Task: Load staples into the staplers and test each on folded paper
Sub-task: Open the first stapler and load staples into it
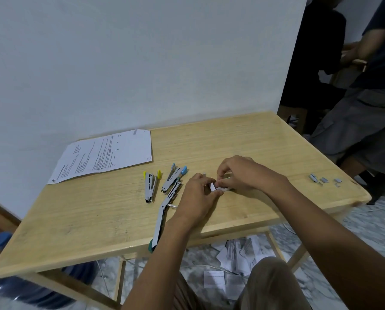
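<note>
Printed sheet [104, 154] far left of green stapler [162, 218], text too blurry to read. Yellow stapler [151, 185], blue stapler [172, 180] just behind it. Left hand [196, 198] and right hand [243, 173] together, both pinching small folded paper [218, 188]. Loose staples [321, 180] way right. Wood table [231, 142], white wall.

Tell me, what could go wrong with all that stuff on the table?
The opened green stapler lies with its end poking past the table edge, right beside the left hand's forearm, so a nudge might knock it to the floor. The loose staple strips sit close to the far right edge and could get swept off. Both hands, the right hand too, pinch one small white paper piece; tiny things slip easily.
</note>
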{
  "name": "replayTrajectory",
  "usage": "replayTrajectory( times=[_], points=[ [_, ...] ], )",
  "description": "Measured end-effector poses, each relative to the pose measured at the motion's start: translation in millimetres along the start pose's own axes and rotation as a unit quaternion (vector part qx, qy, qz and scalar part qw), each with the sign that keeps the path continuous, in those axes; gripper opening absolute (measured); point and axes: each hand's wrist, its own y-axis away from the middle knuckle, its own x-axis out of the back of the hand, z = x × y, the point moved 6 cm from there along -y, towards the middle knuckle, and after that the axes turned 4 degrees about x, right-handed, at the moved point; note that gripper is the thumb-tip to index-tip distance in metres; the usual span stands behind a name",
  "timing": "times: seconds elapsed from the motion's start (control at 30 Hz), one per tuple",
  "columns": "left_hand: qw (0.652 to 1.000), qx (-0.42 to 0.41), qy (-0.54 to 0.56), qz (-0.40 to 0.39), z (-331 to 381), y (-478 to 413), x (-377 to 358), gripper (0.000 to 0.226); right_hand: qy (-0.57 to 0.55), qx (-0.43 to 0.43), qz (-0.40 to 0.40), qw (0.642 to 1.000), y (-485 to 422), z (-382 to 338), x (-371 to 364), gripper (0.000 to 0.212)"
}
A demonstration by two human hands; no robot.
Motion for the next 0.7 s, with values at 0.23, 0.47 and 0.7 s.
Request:
replayTrajectory(
  times=[0.23, 0.47, 0.7],
  points=[
    [1.0, 0.001, -0.002, 0.0, -1, -1, 0, 0.035, -0.006, 0.036, -0.058, 0.998, -2, -12, 9, 0.004],
    [1.0, 0.012, -0.013, -0.005, -1, -2, -1, 0.037, 0.061, 0.078, -0.105, 0.99, -1, -23, 16, 0.011],
    [1.0, 0.026, -0.013, -0.01, 0, 0, 1, 0.038, 0.106, 0.099, -0.111, 0.983, -4, -28, 13, 0.011]
  ],
)
